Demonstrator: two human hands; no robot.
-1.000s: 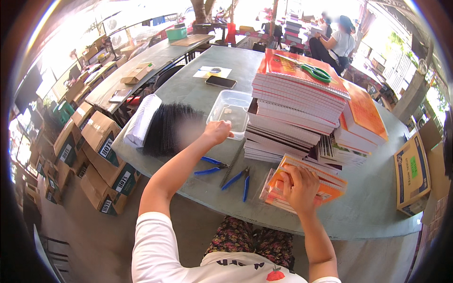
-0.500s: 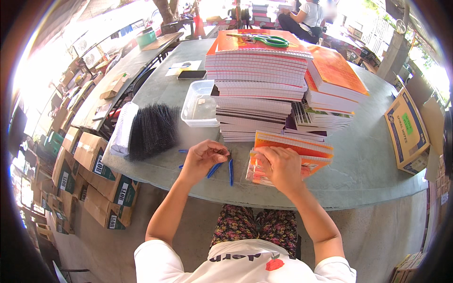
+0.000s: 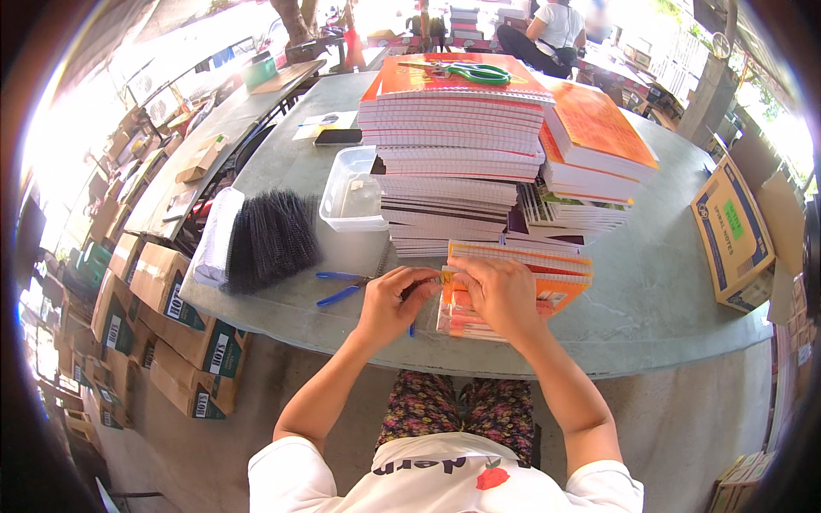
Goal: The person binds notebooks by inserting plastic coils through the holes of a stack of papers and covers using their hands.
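Observation:
An orange spiral notebook (image 3: pixel 554 292) with a clear plastic cover stands partly open near the front edge of the table. My right hand (image 3: pixel 503 291) grips its upper left part, fingers bent over the pages. My left hand (image 3: pixel 395 301) is closed in a pinch at the notebook's left corner; what its fingertips hold is too small to make out. Left of that hand lie blue-handled pliers (image 3: pixel 340 288). Another blue handle (image 3: pixel 412 329) shows just below my left hand, the rest of it covered.
Beyond the notebook rise tall stacks of bound notebooks (image 3: pixel 453 128), with green-handled scissors (image 3: pixel 479 73) on top. Black spiral coils (image 3: pixel 269 239), a clear plastic tub (image 3: pixel 346 201) and a phone (image 3: pixel 339 137) lie to the left. An open carton (image 3: pixel 731 235) stands at the right edge.
My left hand has moved right, from above the pliers to the notebook's corner, uncovering one pair of pliers. My right hand keeps its hold on the notebook. The view has shifted slightly.

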